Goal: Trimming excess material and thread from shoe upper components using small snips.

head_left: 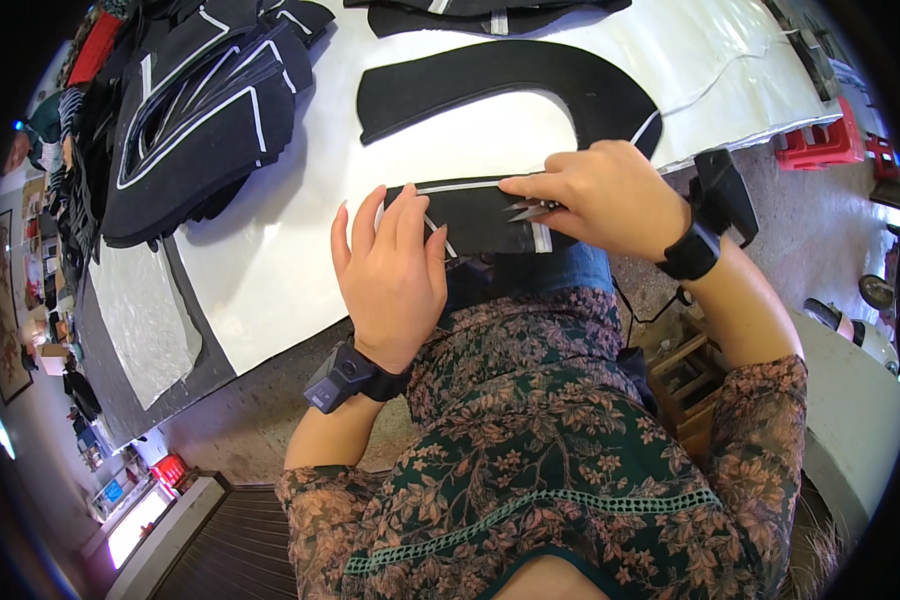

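A black fabric piece (pixel 470 222) with thin white strips lies at the near edge of the table, close to my body. My left hand (pixel 395 270) rests on its left end, fingers stretched out and spread over the cloth. In my right hand (pixel 610 200) is a small pair of thread snips (pixel 530 210), blades pointing left above the fabric. My right index fingertip presses on the white strip (pixel 457 186) along the far edge. Just beyond lies a curved black fabric piece (pixel 440 92), with a short white strip at its right end.
A pile of black fabric pieces with white strips (pixel 195 140) covers the far left of the white-covered table (pixel 280 290). More black pieces (pixel 490 20) lie at the far edge. Clear plastic (pixel 150 320) lies near left. A red stool (pixel 822 138) and wooden frame (pixel 685 370) stand right.
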`<act>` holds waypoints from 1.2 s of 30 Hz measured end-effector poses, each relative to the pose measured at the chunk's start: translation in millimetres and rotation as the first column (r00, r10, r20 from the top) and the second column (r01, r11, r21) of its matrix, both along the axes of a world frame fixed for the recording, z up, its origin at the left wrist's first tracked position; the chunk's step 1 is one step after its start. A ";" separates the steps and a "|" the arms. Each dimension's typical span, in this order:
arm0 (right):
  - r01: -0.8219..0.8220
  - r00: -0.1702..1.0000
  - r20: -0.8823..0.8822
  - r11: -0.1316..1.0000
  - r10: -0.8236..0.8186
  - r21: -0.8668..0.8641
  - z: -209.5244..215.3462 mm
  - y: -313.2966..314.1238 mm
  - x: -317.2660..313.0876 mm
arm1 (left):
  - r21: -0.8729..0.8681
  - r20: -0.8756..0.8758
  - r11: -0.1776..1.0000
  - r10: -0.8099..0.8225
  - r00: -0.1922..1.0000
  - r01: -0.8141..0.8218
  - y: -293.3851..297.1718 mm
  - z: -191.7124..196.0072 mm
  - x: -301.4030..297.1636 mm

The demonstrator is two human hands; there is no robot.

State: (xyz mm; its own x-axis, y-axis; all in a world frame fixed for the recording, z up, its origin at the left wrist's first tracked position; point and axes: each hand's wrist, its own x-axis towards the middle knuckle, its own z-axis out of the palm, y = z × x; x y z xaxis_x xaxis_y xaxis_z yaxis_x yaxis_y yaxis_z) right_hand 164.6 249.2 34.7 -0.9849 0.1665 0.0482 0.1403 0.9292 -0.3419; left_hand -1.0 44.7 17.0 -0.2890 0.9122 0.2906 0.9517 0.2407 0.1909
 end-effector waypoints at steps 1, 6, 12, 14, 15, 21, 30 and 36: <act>-0.039 0.999 0.025 0.999 0.039 0.013 2.6 2.2 -3.5 | -0.001 -0.002 1.000 0.003 1.000 -0.003 1.1 -0.2 3.4; -0.064 0.998 0.027 0.998 0.065 -0.009 -2.5 5.1 -5.6 | 0.137 0.259 0.985 -0.142 0.955 0.109 20.0 -11.4 23.4; 0.184 0.971 -0.079 0.919 -0.225 -0.348 -1.3 22.7 5.5 | 0.124 0.220 0.981 -0.176 0.959 0.152 26.2 -16.8 29.9; 0.278 0.958 0.056 0.866 -0.281 -0.416 7.3 27.6 8.5 | 0.108 0.179 0.983 -0.163 0.970 0.146 29.0 -12.5 31.1; 0.370 0.929 0.191 0.803 -0.317 -0.467 8.5 28.8 9.7 | 0.106 0.179 0.983 -0.165 0.970 0.148 29.8 -13.5 31.7; 0.306 0.951 0.108 0.828 -0.290 -0.470 3.9 29.2 9.4 | 0.144 0.180 0.972 -0.208 0.961 0.184 30.7 -16.1 35.3; 0.411 0.911 0.194 0.803 -0.363 -0.432 -5.2 25.5 0.3 | 0.137 0.198 0.973 -0.211 0.957 0.186 28.9 -14.2 32.4; 0.396 0.918 0.176 0.839 -0.355 -0.373 -8.5 9.6 -9.5 | 0.165 0.222 0.962 -0.250 0.942 0.216 31.7 -8.7 29.4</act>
State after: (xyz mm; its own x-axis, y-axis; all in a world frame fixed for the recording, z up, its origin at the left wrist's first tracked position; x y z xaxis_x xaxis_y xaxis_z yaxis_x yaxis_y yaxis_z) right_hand 155.1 258.8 26.2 -0.8388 0.5095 -0.1917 0.5023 0.5889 -0.6332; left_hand 28.4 76.3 8.2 -0.1492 0.9189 0.3651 0.9003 -0.0265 0.4345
